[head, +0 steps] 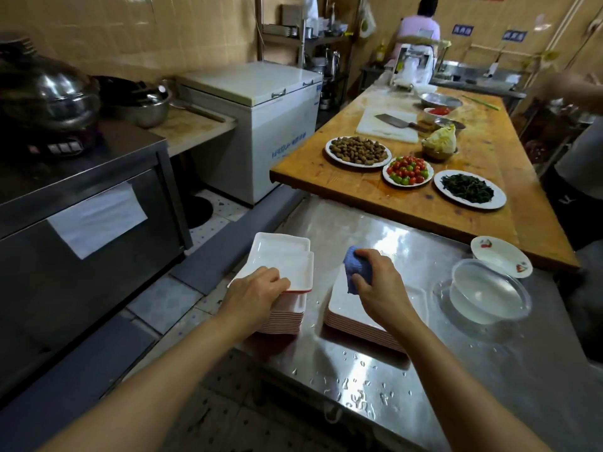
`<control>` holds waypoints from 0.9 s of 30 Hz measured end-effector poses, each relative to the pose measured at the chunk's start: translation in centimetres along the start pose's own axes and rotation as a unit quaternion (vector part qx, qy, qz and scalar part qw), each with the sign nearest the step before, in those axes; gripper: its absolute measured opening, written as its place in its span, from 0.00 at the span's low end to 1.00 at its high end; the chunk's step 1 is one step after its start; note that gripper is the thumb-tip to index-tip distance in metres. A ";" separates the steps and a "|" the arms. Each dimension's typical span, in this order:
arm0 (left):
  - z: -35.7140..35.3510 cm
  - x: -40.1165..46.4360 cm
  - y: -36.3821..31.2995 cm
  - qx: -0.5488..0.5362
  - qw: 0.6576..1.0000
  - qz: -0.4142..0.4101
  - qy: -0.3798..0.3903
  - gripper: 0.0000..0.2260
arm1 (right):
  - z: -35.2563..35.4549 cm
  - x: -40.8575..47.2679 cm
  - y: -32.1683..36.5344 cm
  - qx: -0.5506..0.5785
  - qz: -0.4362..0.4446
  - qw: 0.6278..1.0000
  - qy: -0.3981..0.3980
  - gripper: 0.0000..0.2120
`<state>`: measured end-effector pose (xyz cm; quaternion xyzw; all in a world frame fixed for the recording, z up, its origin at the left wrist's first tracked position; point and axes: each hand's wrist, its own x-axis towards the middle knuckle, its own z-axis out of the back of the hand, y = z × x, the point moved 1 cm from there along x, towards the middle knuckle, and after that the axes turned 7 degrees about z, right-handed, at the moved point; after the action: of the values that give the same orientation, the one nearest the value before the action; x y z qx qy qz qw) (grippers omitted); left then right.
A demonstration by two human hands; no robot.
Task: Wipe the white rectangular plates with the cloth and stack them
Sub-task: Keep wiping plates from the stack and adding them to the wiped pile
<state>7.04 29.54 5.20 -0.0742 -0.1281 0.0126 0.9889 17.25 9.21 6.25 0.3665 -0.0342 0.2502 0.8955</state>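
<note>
Left hand (257, 293) grips the top plate (287, 267) of the tall stack (287, 316) at the tabletop (424, 363) left edge. Right hand (380, 282), fingers clenched on the blue cloth (354, 267), apparently presses it onto the low stack (346, 308) alongside, near the front edge.

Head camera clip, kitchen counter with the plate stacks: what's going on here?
A person is wiping white rectangular plates at a wet steel counter. The right hand grips a blue cloth over the top plate of the right stack. The left hand holds the edge of the top plate on the left stack, which is the taller one. A clear bowl of water sits to the right. Plates of food stand on the wooden table beyond.
</note>
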 end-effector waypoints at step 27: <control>-7.2 1.4 1.5 0.068 0.983 0.089 0.143 0.21 | 0.2 -1.6 -5.7 0.008 -0.093 0.996 -0.003 0.19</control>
<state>10.23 30.10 -1.54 -0.0194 0.0226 0.0985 0.9947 18.57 4.90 2.34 0.3760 -0.0008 0.1654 0.9118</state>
